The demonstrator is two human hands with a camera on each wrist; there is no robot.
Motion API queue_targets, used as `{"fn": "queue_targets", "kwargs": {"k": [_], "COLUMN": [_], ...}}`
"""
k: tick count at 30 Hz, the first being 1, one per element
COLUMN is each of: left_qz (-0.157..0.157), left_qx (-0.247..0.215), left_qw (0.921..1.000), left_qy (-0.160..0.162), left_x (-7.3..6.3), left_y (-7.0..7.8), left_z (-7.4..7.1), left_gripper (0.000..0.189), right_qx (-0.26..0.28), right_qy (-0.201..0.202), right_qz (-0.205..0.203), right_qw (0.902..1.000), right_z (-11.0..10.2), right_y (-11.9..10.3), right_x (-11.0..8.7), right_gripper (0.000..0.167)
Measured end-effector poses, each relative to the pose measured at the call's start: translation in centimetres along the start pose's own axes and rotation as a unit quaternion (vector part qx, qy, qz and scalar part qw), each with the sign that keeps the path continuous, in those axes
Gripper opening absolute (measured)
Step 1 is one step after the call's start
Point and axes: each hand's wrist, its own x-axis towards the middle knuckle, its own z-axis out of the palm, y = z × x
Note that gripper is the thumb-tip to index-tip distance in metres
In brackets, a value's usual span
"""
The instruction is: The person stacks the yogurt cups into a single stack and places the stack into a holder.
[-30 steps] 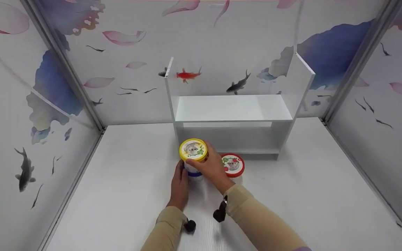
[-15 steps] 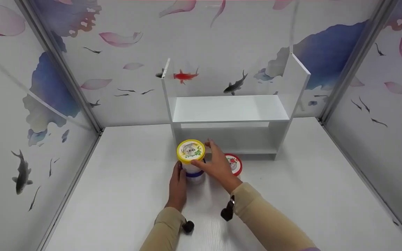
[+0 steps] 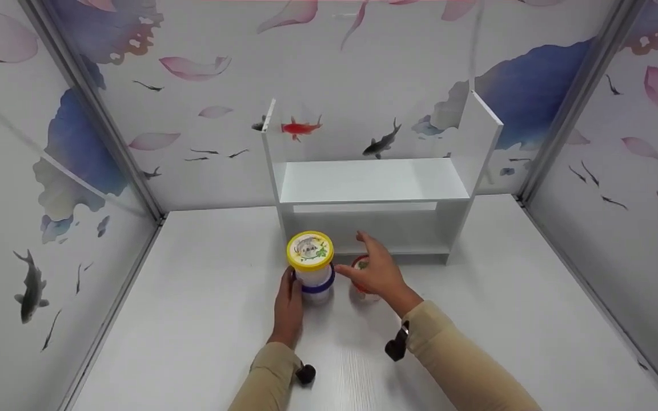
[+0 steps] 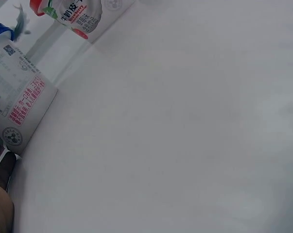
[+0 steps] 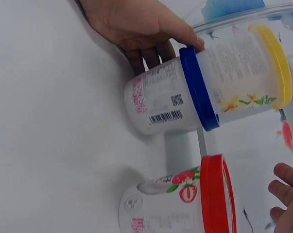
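Note:
A tub with a yellow lid (image 3: pixel 310 250) is stacked on a tub with a blue lid (image 3: pixel 317 292) in front of the shelf. My left hand (image 3: pixel 288 313) holds the lower tub from its left side; in the right wrist view its thumb lies at the blue rim and its fingers bend behind the white wall. To the right of the stack, my right hand (image 3: pixel 383 275) is apart from both tubs, fingers and thumb spread. Behind it, a strawberry-printed tub with a red lid (image 5: pixel 214 194) stands on the table, partly covered by that hand in the head view.
A white two-level shelf (image 3: pixel 374 181) with tall side panels stands behind the tubs, near the back wall. Panels printed with fish and petals enclose the white table (image 3: pixel 209 297) on the left, back and right.
My right hand has let go of the yellow-lidded tub and moved right, now overlapping the red-lidded tub. My left hand stays at the stack.

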Motion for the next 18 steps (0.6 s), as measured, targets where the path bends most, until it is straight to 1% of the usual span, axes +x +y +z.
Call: {"fn": "queue_targets", "kwargs": {"k": [4, 9, 14, 18], "left_qz": [0.006, 0.002, -0.002, -0.005], "left_qx": [0.006, 0.011, 0.011, 0.011], "left_qw": [1.0000, 0.9999, 0.9999, 0.9999], "left_qy": [-0.001, 0.003, 0.003, 0.002], "left_x": [-0.1, -0.1, -0.1, 0.0], "left_y": [-0.1, -0.1, -0.3, -0.5], "left_z": [0.0, -0.1, -0.1, -0.1], "left_gripper": [0.071, 0.074, 0.074, 0.076], "right_qx": [0.011, 0.020, 0.011, -0.002], "right_qy": [-0.003, -0.007, -0.014, -0.022], "right_qz": [0.013, 0.017, 0.024, 0.024], "right_qw": [0.9998, 0.9996, 0.9995, 0.9995], "right_z": [-0.7, -1.1, -1.0, -0.5], "right_y": [1.7, 3.5, 4.9, 6.0], "right_x": [-0.3, -0.7, -1.1, -1.4], "right_gripper": [0.106, 0.104, 0.105, 0.111]}}
